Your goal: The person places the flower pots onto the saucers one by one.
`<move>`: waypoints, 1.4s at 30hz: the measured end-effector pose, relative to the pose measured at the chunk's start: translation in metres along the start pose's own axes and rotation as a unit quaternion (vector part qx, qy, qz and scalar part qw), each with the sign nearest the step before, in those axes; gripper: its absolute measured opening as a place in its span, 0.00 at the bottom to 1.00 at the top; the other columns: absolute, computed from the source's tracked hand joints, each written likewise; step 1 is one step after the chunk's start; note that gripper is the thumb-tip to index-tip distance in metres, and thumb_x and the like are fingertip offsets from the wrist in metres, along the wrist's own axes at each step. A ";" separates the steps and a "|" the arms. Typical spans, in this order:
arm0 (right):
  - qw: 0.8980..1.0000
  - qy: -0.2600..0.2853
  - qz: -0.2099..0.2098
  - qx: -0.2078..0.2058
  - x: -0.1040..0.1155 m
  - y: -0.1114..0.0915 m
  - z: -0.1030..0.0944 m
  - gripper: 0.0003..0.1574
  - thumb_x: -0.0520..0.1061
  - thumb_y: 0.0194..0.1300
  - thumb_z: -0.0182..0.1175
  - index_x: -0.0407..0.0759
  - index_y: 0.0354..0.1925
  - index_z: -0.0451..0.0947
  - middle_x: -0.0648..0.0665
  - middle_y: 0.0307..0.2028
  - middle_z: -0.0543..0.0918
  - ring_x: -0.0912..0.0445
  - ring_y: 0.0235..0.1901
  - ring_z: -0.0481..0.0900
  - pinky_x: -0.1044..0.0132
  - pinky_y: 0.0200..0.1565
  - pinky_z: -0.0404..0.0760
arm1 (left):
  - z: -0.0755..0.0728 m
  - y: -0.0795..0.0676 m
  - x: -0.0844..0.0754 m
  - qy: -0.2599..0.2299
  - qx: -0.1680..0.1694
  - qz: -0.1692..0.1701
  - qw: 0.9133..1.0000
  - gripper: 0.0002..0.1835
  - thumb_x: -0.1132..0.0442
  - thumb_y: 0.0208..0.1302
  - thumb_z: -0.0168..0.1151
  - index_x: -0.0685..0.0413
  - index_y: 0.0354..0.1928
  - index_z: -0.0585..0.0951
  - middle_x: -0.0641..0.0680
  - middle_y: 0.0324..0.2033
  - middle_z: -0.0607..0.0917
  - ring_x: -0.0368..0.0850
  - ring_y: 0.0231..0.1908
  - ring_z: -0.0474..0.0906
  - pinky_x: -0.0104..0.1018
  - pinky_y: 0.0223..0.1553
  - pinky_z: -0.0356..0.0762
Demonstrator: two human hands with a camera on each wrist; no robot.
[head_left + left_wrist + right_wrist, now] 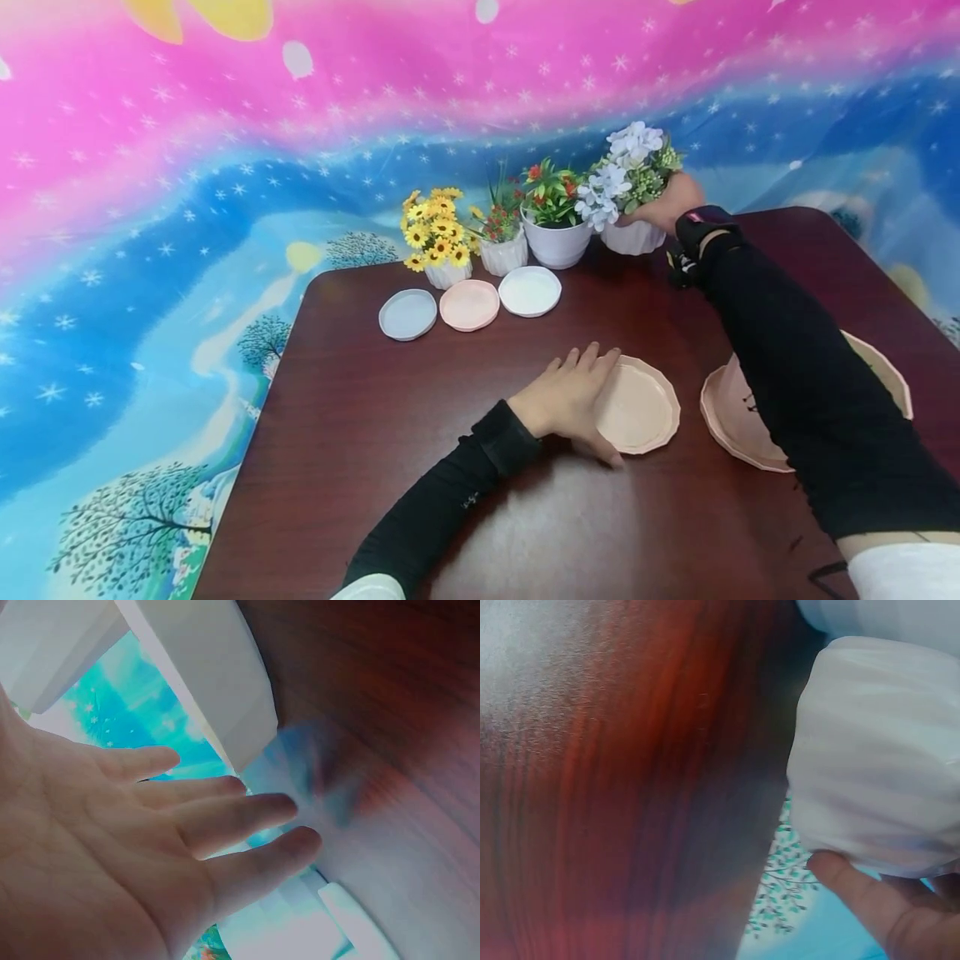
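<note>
At the back right, my right hand (670,204) grips a white ribbed flowerpot (633,237) with pale blue flowers (604,190) and green leaves. A fingertip (829,864) lies against the pot's side in the right wrist view; some fingers are hidden behind it. Nearer the front, my left hand (566,400) is at the left rim of a pink saucer (641,407) with a many-sided edge, fingers spread. In the left wrist view its fingers (255,862) stretch out straight and curl around nothing.
Left of the gripped pot stand a white pot (557,246) of red flowers, a smaller pot (504,254) and yellow flowers (437,229). Before them lie grey (407,315), pink (469,305) and white (530,292) saucers. My right arm partly covers a pink pot on a saucer (723,417).
</note>
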State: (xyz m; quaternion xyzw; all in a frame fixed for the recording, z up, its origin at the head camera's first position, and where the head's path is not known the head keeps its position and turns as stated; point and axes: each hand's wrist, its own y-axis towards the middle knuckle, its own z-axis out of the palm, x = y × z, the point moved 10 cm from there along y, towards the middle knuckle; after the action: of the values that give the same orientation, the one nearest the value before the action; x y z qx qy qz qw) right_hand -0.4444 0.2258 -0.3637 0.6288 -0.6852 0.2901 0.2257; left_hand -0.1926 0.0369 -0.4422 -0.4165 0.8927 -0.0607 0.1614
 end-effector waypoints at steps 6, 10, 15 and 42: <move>1.000 -0.012 0.012 -0.006 0.016 -0.010 -0.017 0.87 0.73 0.52 0.79 0.24 0.82 0.44 0.22 0.79 0.58 0.27 0.75 0.62 0.35 0.71 0.68 | -0.001 0.000 0.005 -0.017 0.012 -0.007 1.000 0.81 0.26 0.36 0.85 0.47 0.87 0.48 0.60 0.83 0.57 0.62 0.79 0.61 0.59 0.77 0.59; 0.999 -0.029 0.014 -0.016 0.028 -0.018 -0.029 0.86 0.75 0.53 0.77 0.26 0.83 0.44 0.23 0.79 0.57 0.28 0.76 0.60 0.35 0.71 0.67 | -0.001 0.000 0.007 -0.022 0.019 -0.008 1.000 0.81 0.26 0.37 0.85 0.48 0.87 0.47 0.60 0.83 0.57 0.61 0.79 0.60 0.60 0.78 0.55; 0.999 -0.001 0.004 -0.034 0.044 -0.028 -0.042 0.86 0.74 0.54 0.77 0.31 0.85 0.41 0.29 0.83 0.52 0.32 0.80 0.52 0.39 0.76 0.62 | -0.002 0.000 0.010 -0.019 0.023 -0.009 0.999 0.83 0.26 0.37 0.85 0.49 0.88 0.45 0.54 0.82 0.62 0.60 0.78 0.63 0.62 0.78 0.55; 0.979 0.187 -0.072 -0.034 0.070 -0.128 -0.062 0.61 0.40 0.59 0.82 0.48 0.82 0.60 0.48 0.63 0.83 0.60 0.44 0.82 0.70 0.41 0.83 | -0.003 -0.001 0.009 -0.032 0.035 -0.014 0.999 0.81 0.29 0.38 0.87 0.50 0.87 0.47 0.51 0.80 0.67 0.56 0.77 0.66 0.68 0.78 0.50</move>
State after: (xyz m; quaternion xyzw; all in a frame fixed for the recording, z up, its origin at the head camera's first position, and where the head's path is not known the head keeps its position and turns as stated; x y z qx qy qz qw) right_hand -0.3287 0.2116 -0.2565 0.6031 -0.5935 0.3622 0.3911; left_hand -0.1986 0.0294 -0.4413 -0.4251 0.8782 -0.0811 0.2035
